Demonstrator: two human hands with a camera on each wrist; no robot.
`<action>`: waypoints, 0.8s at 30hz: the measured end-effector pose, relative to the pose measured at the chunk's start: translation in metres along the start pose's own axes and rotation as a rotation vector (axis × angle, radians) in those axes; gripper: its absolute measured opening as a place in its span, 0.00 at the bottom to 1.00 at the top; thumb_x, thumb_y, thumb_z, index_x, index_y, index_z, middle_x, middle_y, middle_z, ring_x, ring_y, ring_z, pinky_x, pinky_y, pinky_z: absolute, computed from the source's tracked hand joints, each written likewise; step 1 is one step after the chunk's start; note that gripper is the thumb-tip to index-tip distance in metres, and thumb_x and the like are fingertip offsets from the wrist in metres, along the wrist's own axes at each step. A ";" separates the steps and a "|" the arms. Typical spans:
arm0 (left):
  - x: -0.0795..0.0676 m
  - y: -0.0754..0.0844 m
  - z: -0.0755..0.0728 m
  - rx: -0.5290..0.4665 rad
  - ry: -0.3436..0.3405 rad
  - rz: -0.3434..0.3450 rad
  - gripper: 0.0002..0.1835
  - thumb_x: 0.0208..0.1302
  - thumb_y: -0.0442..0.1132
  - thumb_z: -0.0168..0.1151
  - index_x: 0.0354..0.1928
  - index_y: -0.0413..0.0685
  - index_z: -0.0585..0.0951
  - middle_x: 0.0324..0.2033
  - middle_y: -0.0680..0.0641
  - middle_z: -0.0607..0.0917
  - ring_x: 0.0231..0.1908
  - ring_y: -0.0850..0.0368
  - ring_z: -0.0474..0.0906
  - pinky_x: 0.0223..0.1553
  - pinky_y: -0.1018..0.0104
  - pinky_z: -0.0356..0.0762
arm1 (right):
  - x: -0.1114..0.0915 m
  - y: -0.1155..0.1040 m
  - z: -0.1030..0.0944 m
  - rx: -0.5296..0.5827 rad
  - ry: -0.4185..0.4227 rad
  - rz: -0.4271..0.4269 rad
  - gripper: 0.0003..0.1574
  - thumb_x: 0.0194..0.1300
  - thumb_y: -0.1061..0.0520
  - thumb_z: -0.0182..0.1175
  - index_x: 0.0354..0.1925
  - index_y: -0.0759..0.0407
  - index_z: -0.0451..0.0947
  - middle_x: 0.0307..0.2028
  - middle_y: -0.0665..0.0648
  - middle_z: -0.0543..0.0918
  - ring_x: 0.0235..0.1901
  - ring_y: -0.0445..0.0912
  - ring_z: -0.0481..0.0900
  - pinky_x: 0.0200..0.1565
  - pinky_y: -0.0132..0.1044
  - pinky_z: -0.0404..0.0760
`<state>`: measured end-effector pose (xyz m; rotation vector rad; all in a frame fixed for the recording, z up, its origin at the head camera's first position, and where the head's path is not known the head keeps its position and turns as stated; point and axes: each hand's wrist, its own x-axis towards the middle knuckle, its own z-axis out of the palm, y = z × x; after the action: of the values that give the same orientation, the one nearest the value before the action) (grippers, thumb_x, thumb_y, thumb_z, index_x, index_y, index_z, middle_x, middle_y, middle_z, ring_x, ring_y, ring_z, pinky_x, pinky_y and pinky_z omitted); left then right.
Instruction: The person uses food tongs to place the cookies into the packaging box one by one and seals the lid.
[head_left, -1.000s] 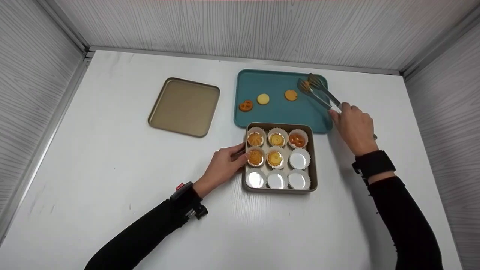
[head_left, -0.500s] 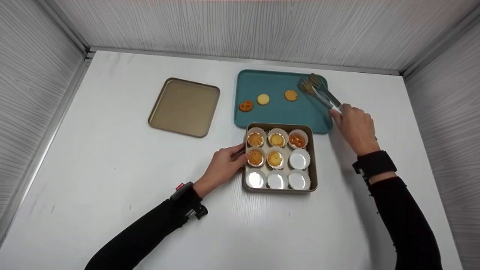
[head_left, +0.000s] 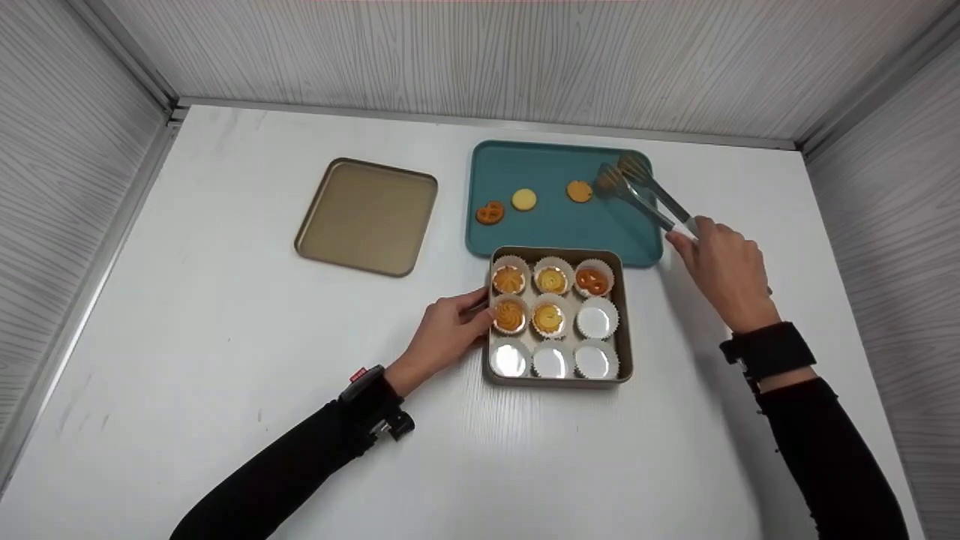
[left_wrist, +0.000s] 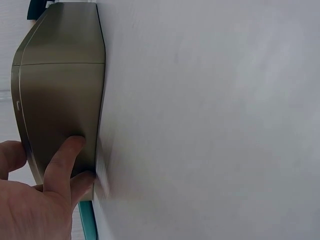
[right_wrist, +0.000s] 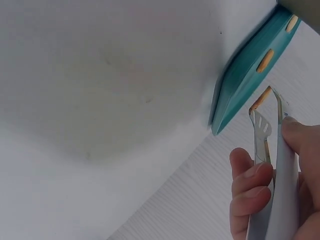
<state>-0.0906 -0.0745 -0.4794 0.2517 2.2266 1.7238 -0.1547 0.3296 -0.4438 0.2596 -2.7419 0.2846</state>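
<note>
My left hand (head_left: 444, 337) holds the left side of a square gold tin (head_left: 559, 381), thumb at the rim and fingers against the outer wall (left_wrist: 62, 100). Paper cups line the tin; the upper ones hold cookies, among them a pretzel (head_left: 592, 282), and the other cups (head_left: 597, 319) are bare. My right hand (head_left: 724, 270) grips metal tongs (head_left: 660, 206) over the right part of a teal tray (head_left: 555, 236). A thin brown cookie (right_wrist: 260, 98) sits between the tongs' tips in the right wrist view. From the head view that cookie is hard to make out.
On the tray lie a pretzel cookie (head_left: 490, 213), a pale yellow round cookie (head_left: 523, 199) and a tan round cookie (head_left: 579, 191). A shallow gold lid (head_left: 367, 217) rests at the left on the white table (head_left: 225, 360). Grey panels (head_left: 480, 67) enclose the back and sides.
The tongs' tips have closed on the cookie at the tray's upper right. My right hand has since shifted a little down and right with the tongs. My left hand stays put.
</note>
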 end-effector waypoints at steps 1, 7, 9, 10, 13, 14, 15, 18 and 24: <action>0.000 0.000 0.000 0.003 0.001 0.002 0.28 0.74 0.39 0.63 0.72 0.36 0.72 0.66 0.38 0.78 0.60 0.52 0.81 0.54 0.64 0.82 | -0.003 0.000 -0.001 -0.004 0.007 -0.011 0.30 0.76 0.45 0.62 0.38 0.74 0.76 0.20 0.69 0.76 0.18 0.67 0.78 0.19 0.63 0.76; 0.000 0.001 0.000 0.021 0.004 0.003 0.28 0.74 0.39 0.63 0.71 0.36 0.73 0.66 0.38 0.78 0.61 0.52 0.81 0.54 0.64 0.82 | -0.019 -0.004 -0.012 0.003 0.033 -0.050 0.31 0.74 0.46 0.65 0.46 0.78 0.78 0.21 0.70 0.77 0.18 0.66 0.78 0.19 0.63 0.77; 0.000 0.001 0.000 0.031 0.004 0.000 0.28 0.75 0.40 0.63 0.71 0.36 0.73 0.66 0.38 0.78 0.61 0.52 0.80 0.54 0.64 0.83 | -0.024 -0.006 -0.017 0.006 0.037 -0.064 0.31 0.73 0.46 0.66 0.47 0.78 0.78 0.22 0.70 0.77 0.18 0.65 0.78 0.19 0.63 0.77; 0.000 0.002 0.000 0.037 0.005 0.000 0.28 0.75 0.40 0.63 0.71 0.36 0.73 0.66 0.39 0.78 0.61 0.52 0.80 0.54 0.63 0.82 | -0.027 -0.007 -0.019 0.008 0.038 -0.075 0.31 0.73 0.47 0.66 0.48 0.78 0.78 0.22 0.70 0.77 0.18 0.65 0.79 0.19 0.62 0.77; 0.001 0.002 0.000 0.051 0.006 -0.005 0.28 0.75 0.40 0.63 0.72 0.37 0.73 0.66 0.39 0.78 0.61 0.52 0.80 0.55 0.63 0.82 | -0.034 -0.009 -0.027 0.000 0.038 -0.109 0.30 0.72 0.48 0.67 0.48 0.78 0.77 0.22 0.68 0.77 0.16 0.62 0.77 0.17 0.60 0.77; 0.001 0.002 0.001 0.055 0.006 -0.006 0.28 0.75 0.40 0.63 0.72 0.37 0.73 0.66 0.39 0.78 0.61 0.52 0.80 0.55 0.63 0.82 | -0.036 -0.010 -0.030 0.000 0.041 -0.120 0.30 0.71 0.49 0.68 0.48 0.78 0.77 0.22 0.68 0.77 0.16 0.61 0.77 0.17 0.59 0.77; 0.001 0.002 0.001 0.059 0.006 -0.007 0.28 0.75 0.40 0.63 0.72 0.37 0.73 0.66 0.39 0.78 0.61 0.52 0.80 0.55 0.64 0.82 | -0.038 -0.011 -0.033 -0.003 0.044 -0.132 0.29 0.71 0.49 0.68 0.47 0.77 0.77 0.22 0.68 0.77 0.15 0.60 0.76 0.16 0.58 0.77; 0.002 0.003 0.001 0.050 0.005 -0.015 0.28 0.75 0.40 0.62 0.72 0.37 0.73 0.66 0.39 0.78 0.61 0.51 0.81 0.55 0.64 0.82 | -0.044 -0.012 -0.040 0.003 0.052 -0.156 0.28 0.68 0.50 0.70 0.47 0.76 0.77 0.22 0.67 0.77 0.15 0.58 0.76 0.15 0.56 0.77; 0.001 0.003 0.001 0.063 0.011 -0.022 0.27 0.75 0.40 0.63 0.72 0.38 0.73 0.66 0.40 0.78 0.62 0.52 0.80 0.59 0.63 0.79 | -0.056 -0.012 -0.053 0.050 0.042 -0.188 0.28 0.66 0.52 0.73 0.51 0.74 0.79 0.26 0.67 0.81 0.20 0.58 0.82 0.19 0.56 0.80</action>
<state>-0.0916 -0.0728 -0.4772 0.2310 2.2854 1.6497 -0.0824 0.3379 -0.4149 0.5154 -2.6472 0.3042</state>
